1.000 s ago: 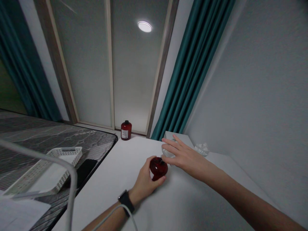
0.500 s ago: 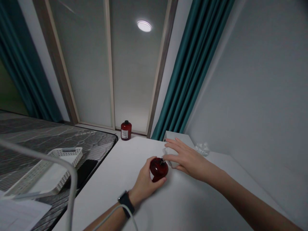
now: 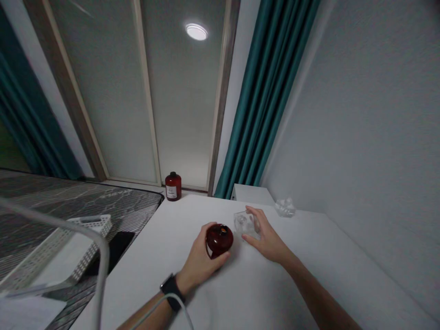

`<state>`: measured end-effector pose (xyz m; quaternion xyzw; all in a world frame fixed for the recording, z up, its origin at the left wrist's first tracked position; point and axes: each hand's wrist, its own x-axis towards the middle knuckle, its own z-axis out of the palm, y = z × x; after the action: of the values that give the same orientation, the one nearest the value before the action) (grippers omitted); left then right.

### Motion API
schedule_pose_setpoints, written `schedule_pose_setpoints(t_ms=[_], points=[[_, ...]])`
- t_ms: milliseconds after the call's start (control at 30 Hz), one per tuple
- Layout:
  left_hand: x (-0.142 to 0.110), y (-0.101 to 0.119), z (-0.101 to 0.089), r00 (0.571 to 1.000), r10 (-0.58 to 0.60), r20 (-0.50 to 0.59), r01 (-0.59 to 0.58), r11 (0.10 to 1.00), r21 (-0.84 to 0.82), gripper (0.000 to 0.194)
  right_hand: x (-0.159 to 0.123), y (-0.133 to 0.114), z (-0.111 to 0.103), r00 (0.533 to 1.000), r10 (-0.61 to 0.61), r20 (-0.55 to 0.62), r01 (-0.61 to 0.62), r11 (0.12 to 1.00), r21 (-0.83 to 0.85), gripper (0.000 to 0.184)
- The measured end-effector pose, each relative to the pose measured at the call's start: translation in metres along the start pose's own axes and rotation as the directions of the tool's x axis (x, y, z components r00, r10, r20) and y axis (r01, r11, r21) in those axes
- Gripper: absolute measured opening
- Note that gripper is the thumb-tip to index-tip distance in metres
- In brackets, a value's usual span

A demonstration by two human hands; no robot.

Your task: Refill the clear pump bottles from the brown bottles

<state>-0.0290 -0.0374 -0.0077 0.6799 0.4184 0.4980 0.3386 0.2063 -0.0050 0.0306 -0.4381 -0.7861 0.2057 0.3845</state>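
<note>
Left hand [image 3: 201, 254] grips a round red bottle [image 3: 219, 240], right hand [image 3: 268, 240] cups clear glass [image 3: 244, 223] — far bottle's label [image 3: 171, 192] unreadable.

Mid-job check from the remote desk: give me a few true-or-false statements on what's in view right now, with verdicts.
1. The left hand holds a round red bottle. True.
2. The watch is on the right wrist. False: it is on the left wrist.
3. The right hand touches a clear glass vessel. True.
4. The white basket sits on the white surface. False: it lies on a patterned mat.
</note>
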Motion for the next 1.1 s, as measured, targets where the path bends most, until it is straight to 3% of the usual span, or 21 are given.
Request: schedule_pose_setpoints(t_ms=[100, 267, 567, 800, 1100], points=[[0.000, -0.002, 0.001, 1.000, -0.022, 0.002, 0.022, 1.000, 0.018, 0.068, -0.005, 0.024, 0.016, 0.990, 0.121, -0.076, -0.100, 0.966, 0.237, 0.073], [0.003, -0.001, 0.001, 0.997, -0.055, 0.046, 0.055, 0.998, 0.006, 0.068, -0.012, 0.047, 0.032, 0.960, 0.254, -0.117, -0.185, 0.889, 0.418, 0.068], [0.005, 0.005, 0.002, 0.993, -0.111, 0.038, 0.111, 0.994, -0.014, 0.065, -0.017, 0.048, 0.038, 0.946, 0.273, -0.173, -0.164, 0.867, 0.470, 0.060], [0.010, 0.003, 0.005, 0.995, -0.083, 0.055, 0.084, 0.996, -0.016, 0.064, -0.022, 0.046, 0.037, 0.937, 0.279, -0.211, -0.157, 0.874, 0.460, 0.060], [0.031, -0.011, 0.003, 0.983, -0.009, 0.186, 0.008, 1.000, 0.003, 0.068, -0.031, 0.045, 0.039, 0.934, 0.289, -0.210, -0.139, 0.836, 0.531, 0.060]])
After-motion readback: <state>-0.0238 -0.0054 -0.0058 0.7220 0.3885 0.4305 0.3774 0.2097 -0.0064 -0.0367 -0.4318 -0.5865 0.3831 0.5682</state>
